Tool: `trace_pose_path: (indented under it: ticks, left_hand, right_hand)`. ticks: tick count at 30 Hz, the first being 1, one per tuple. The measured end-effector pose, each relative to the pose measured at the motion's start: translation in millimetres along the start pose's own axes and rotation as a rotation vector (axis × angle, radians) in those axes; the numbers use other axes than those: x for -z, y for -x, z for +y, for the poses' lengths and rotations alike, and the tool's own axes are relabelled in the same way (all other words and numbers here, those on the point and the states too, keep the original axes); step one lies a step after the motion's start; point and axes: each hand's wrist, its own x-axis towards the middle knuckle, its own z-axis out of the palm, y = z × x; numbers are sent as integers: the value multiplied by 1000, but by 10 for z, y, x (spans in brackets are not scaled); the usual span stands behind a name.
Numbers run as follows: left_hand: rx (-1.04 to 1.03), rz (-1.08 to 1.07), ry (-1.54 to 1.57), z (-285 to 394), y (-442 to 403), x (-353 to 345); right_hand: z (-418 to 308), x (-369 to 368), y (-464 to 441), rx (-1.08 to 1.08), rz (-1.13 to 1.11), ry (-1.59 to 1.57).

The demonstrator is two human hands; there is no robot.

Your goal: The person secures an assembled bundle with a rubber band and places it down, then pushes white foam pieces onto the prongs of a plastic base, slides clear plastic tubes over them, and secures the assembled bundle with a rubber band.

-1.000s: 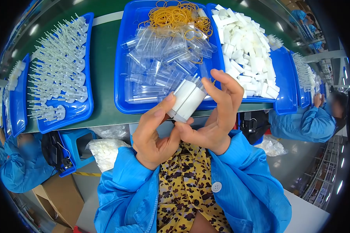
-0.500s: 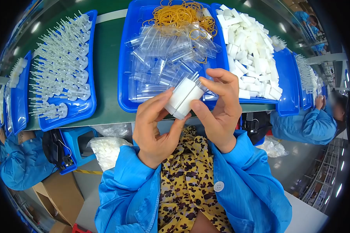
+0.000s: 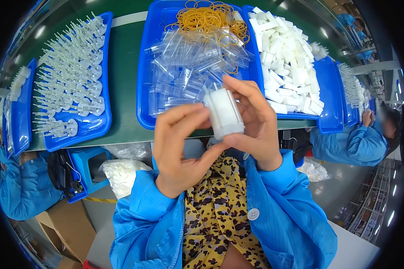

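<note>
Between both hands, above the front edge of the middle tray, is a pronged plastic holder with white foam blocks (image 3: 225,111). Its translucent base points down toward me, and thin prongs stick out at the far end. My right hand (image 3: 259,123) grips its right side, with the thumb at the base and the index finger near the prong tips. My left hand (image 3: 177,143) pinches it from the left, fingertips on the side and thumb near the bottom. Part of its right side is hidden behind my right fingers.
The middle blue tray (image 3: 143,89) carries clear plastic sleeves (image 3: 191,58) and yellow rubber bands (image 3: 204,18). White foam blocks (image 3: 289,62) fill a tray at right. Pronged holders (image 3: 72,76) stand in a tray at left. Co-workers in blue sit at left (image 3: 24,188) and right (image 3: 352,143).
The holder has turned from a rightward tilt to nearly upright and shifted slightly right. My left fingers have moved along its left side, and my right hand has closed in around it.
</note>
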Motion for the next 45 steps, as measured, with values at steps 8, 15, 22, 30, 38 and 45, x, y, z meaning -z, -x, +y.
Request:
trace_pose_path:
  ticks: [8,15,22,30,38,45]
  left_hand:
    - [192,-262,74,87,-253,190]
    - [257,-129,150,45,-179,109]
    - [305,-178,292,3,-180,124]
    - [268,-196,354,-19,-166,117]
    - [696,-103,958,28,-101,55]
    - [757,-111,902,19,-139,134]
  right_hand:
    - [-81,66,-24,-212,-97,-412]
    - [-85,33,-9,-208,-54,-299]
    - [-31,79,-29,-23,-43,-97]
    - [18,94,-25,78,-43,16]
    - [-65,-43,-7,393,185,662]
    - [-67,-36,-16,374,126,584]
